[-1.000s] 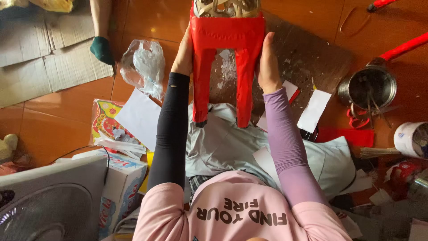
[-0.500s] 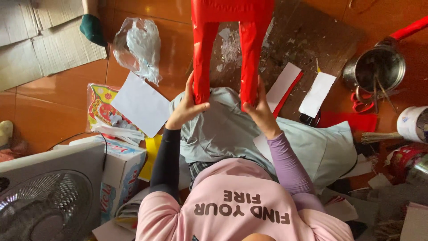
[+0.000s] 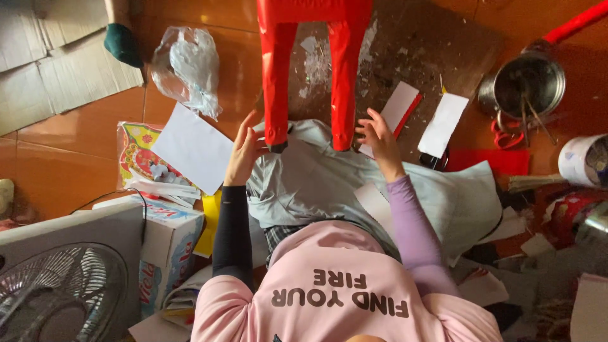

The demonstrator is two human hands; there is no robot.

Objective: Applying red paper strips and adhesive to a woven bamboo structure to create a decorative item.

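Note:
A red plastic stool [image 3: 345,69] stands in front of me, its two near legs resting on the grey cloth [image 3: 316,183] over my lap. My left hand [image 3: 244,149], in a black sleeve, curls against the foot of the left leg. My right hand [image 3: 380,139], in a purple sleeve, sits just right of the other leg with fingers spread, holding nothing. A white and red paper strip [image 3: 398,107] lies right behind that hand. The stool's seat is cut off by the top edge.
On the left are a crumpled plastic bag [image 3: 190,63], a white sheet [image 3: 193,149], a carton [image 3: 168,244] and a fan [image 3: 57,285]. A metal pot [image 3: 529,82], red scissors [image 3: 506,136] and a tape roll [image 3: 582,161] sit on the right. Another person's socked foot [image 3: 123,44] stands far left.
My hands slid down from the stool's seat to the bottom of its legs. The right hand has let go and opened; the stool sits further from me.

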